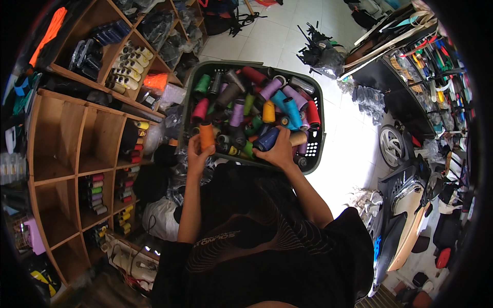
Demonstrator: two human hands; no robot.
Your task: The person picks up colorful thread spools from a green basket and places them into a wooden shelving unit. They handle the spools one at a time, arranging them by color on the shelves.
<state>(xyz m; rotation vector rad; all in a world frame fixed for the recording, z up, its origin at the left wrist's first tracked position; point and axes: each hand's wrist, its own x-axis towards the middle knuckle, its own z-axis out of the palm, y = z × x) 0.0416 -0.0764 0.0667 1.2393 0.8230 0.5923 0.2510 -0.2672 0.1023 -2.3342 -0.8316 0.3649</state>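
Note:
A dark green plastic basket (321,128) stands in front of me, heaped with thread spools of many colours. My left hand (196,155) grips an orange thread spool (206,136), held upright at the basket's near left side. Over the near right part of the heap, my right hand (280,152) is closed on a dark blue thread spool (266,139), which lies tilted. Right beside those fingers is a tan spool (298,138). Yellow (268,111) and turquoise spools (292,113) lie just beyond it. Some spools at the bottom are hidden by others.
To my left stands a wooden cubby shelf (79,177); several compartments hold rows of spools, such as white-yellow ones (131,66). A motorbike (405,205) stands at the right. Beyond it a rack (405,82) carries zippers and straps. Black strips (321,51) lie on the tiled floor.

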